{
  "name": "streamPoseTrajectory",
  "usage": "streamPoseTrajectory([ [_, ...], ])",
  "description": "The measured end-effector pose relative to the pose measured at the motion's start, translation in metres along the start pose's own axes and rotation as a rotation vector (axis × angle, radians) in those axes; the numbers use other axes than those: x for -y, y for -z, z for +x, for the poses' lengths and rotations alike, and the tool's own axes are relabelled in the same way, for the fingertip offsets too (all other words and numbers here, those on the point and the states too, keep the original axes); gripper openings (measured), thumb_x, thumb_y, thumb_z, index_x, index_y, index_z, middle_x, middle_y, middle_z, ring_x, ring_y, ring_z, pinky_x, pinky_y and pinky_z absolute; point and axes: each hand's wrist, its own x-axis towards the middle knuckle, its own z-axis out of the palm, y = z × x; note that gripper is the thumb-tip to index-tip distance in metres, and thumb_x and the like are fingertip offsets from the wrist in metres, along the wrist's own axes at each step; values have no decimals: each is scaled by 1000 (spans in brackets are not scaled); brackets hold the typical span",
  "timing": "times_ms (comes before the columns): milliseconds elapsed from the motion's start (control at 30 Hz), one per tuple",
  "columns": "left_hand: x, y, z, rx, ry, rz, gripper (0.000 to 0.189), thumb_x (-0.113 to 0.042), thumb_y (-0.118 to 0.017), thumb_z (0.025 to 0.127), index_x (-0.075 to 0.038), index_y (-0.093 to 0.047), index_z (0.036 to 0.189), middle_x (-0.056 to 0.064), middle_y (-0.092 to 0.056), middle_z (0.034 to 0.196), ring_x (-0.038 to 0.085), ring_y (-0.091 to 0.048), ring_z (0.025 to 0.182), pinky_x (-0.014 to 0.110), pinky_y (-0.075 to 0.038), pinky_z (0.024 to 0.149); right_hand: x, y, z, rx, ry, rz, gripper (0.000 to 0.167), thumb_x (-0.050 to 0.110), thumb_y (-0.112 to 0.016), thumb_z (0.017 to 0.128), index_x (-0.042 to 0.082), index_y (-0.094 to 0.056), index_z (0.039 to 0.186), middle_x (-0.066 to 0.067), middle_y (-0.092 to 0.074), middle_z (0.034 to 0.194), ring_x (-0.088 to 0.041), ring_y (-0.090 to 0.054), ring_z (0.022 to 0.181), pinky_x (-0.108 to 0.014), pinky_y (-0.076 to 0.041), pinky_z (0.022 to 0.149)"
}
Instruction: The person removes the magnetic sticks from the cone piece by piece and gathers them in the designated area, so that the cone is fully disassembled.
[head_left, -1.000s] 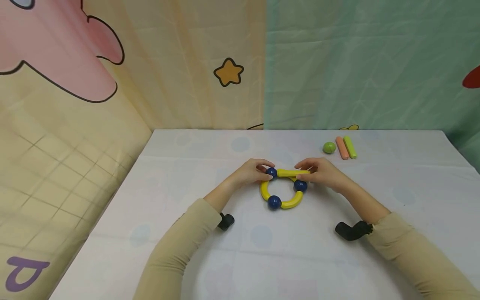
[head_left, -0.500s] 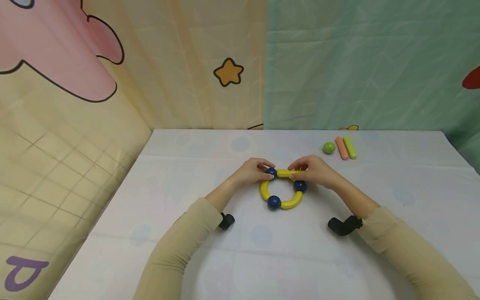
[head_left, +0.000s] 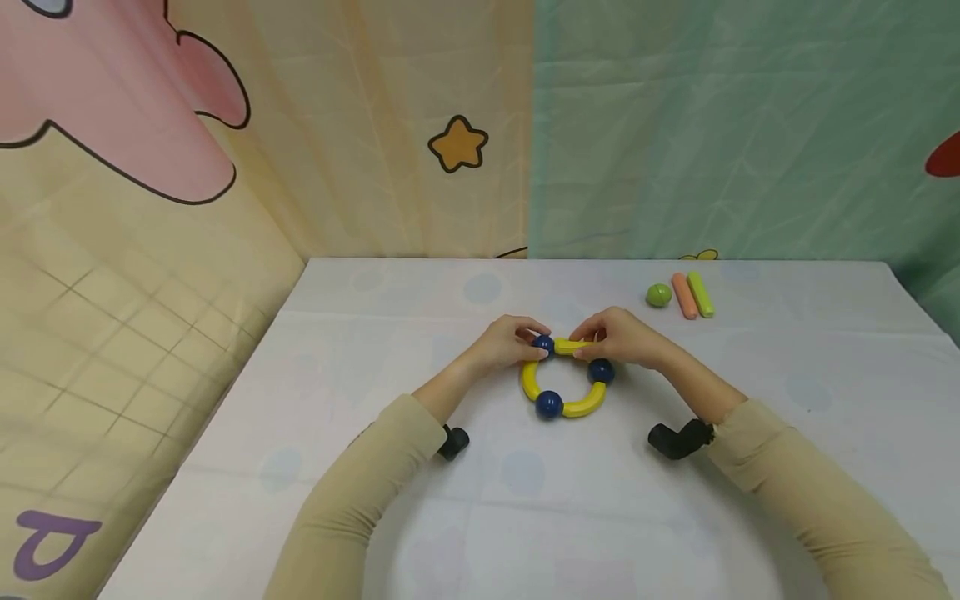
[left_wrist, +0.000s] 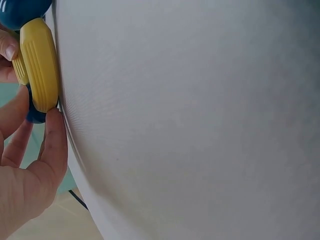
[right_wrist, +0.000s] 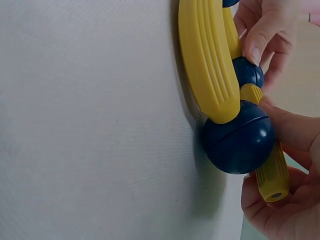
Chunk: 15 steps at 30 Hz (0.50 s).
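On the table, yellow magnetic rods and blue balls form a ring. My left hand [head_left: 501, 342] pinches the far-left blue ball [head_left: 543, 342] between thumb and fingers. A straight-looking yellow rod [head_left: 565, 347] runs right from that ball, and my right hand [head_left: 626, 340] pinches it. In the right wrist view this rod's free end [right_wrist: 274, 187] shows a small metal tip, past the right blue ball [right_wrist: 240, 139]. Curved yellow rods [head_left: 529, 383] link the held ball, the front blue ball [head_left: 549, 405] and the right ball. My right hand hides the ring's far-right part.
Toward the back right lie a green ball [head_left: 658, 295], an orange rod [head_left: 684, 296] and a lime rod [head_left: 701, 294]. Black wrist cameras [head_left: 679, 439] sit at both cuffs. Printed curtains [head_left: 420, 217] hang behind the white table [head_left: 517, 517].
My right hand has slid left along the yellow rod, closer to my left hand, and the right forearm has shifted with it. The left hand keeps its place on the ball.
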Motion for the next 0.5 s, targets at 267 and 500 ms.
streamPoseTrajectory([
  [267, -2, 0, -1, -4, 2, -7, 31, -8, -69, 84, -9, -65, 115, 10, -60, 110, 22, -52, 101, 24, -48, 81, 1, 1, 0, 11, 24, 2, 20, 8, -67, 85, -3, -68, 102, -2, -60, 76, -19, -47, 71, -28, -40, 63],
  [500, -3, 0, -2, -9, -4, 3, 30, -8, -69, 84, -9, -65, 114, 11, -60, 110, 22, -53, 100, 24, -48, 80, 2, -2, -2, -5, 34, 4, 21, 7, -66, 86, -5, -68, 102, -7, -66, 85, -18, -51, 73, -28, -46, 67],
])
